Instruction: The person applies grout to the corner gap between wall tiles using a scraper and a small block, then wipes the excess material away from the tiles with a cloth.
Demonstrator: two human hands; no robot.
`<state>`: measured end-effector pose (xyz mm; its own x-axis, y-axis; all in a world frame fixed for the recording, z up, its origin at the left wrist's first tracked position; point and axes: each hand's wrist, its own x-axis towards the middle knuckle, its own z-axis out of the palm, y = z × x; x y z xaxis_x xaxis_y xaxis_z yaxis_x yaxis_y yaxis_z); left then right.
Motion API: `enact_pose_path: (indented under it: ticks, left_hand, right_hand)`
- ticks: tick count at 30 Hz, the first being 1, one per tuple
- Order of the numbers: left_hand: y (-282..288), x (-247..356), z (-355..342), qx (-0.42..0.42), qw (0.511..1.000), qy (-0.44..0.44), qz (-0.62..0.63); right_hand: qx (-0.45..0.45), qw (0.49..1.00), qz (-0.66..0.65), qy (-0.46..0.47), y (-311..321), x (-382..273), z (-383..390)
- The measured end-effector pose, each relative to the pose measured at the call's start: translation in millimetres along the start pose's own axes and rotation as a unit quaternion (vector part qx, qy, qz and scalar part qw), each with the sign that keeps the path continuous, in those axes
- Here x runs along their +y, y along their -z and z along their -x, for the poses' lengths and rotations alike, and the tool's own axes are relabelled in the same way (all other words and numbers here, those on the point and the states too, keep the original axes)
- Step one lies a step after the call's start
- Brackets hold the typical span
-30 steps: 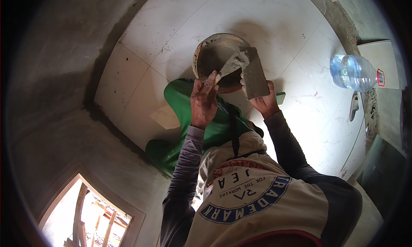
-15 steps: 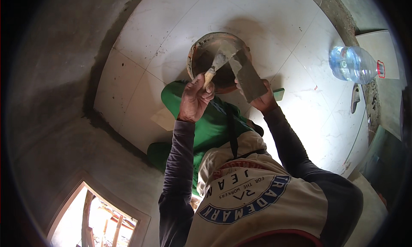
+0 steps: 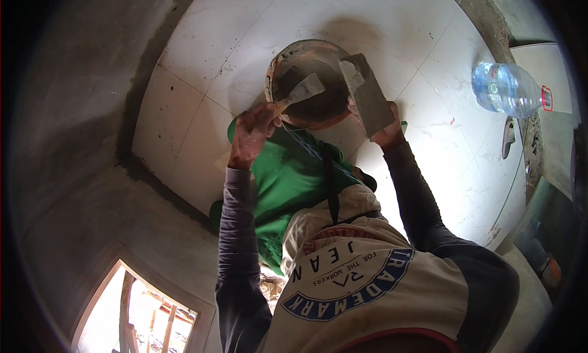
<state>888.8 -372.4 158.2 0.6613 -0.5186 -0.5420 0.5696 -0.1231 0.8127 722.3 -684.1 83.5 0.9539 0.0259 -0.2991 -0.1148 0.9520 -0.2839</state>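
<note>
My left hand (image 3: 252, 132) grips a putty knife by its light handle, its mortar-smeared blade (image 3: 304, 88) over the left and middle of a round, mortar-crusted basin (image 3: 284, 57). My right hand (image 3: 386, 127) holds a rectangular grey board (image 3: 372, 105) upright along the basin's right side, with a lump of wet mortar on its upper part. The blade is apart from the board. The basin sits on white floor tiles (image 3: 190, 59), with dark mortar inside. Just below it are my green-clad legs (image 3: 275, 166).
A large clear plastic bottle (image 3: 508, 89) lies on its side at the right, near a small grey object (image 3: 508, 138). Bare grey walls (image 3: 73, 126) bound the tiles, with rough mortar along their foot. A bright opening (image 3: 135, 310) with wooden poles beyond shows at the lower left.
The knife has come away from the board, moving left and down with my left hand. The board has swung to the right and stands more steeply, with my right hand a little higher.
</note>
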Motion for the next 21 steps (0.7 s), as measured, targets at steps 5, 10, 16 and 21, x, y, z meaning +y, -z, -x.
enact_pose_path:
  ticks: [5, 10, 16, 21]
  left_hand:
    - [-8, 6, -33, -0.011, 0.756, -0.323, -0.568]
    - [-26, -14, -62, 0.093, 0.789, -0.225, -0.563]
    - [-14, -47, -90, 0.041, 0.738, -0.166, -0.653]
    - [-22, -86, -87, 0.051, 0.75, -0.161, -0.64]
  right_hand:
    - [-0.089, 0.995, -0.048, -0.016, 9, -15, 5]
    - [-0.029, 0.997, -0.065, -0.016, 20, -10, 18]
    - [-0.006, 0.999, -0.043, -0.026, 37, -8, 24]
    - [-0.011, 0.998, -0.061, -0.012, 36, -2, 23]
